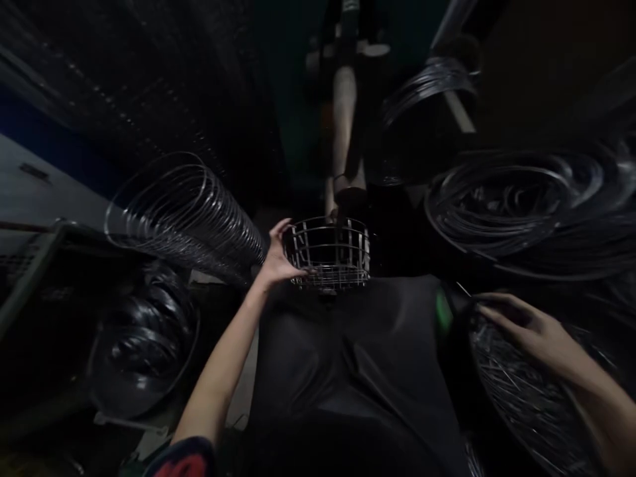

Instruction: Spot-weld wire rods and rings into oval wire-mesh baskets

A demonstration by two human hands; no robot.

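Observation:
A round wire basket [358,248] sits in front of me at the end of a machine arm. My left hand [277,262] grips its left side, the thumb low on the wires and the fingers round the upper rim. Off to the right, my right hand [531,328] is above a container of loose short wire pieces [527,391]. Thumb and fingers there are pinched on a thin metal wire piece [463,289], whose tip points up and left. Dim light hides the basket's far lower part.
A machine with a thick cylindrical bar [344,126] reaches down over the basket. Stacked wire rings [199,205] lean at the left, with a wire coil [149,338] below. Large wire coils [517,205] lie at the right. A dark apron [348,351] covers my lap.

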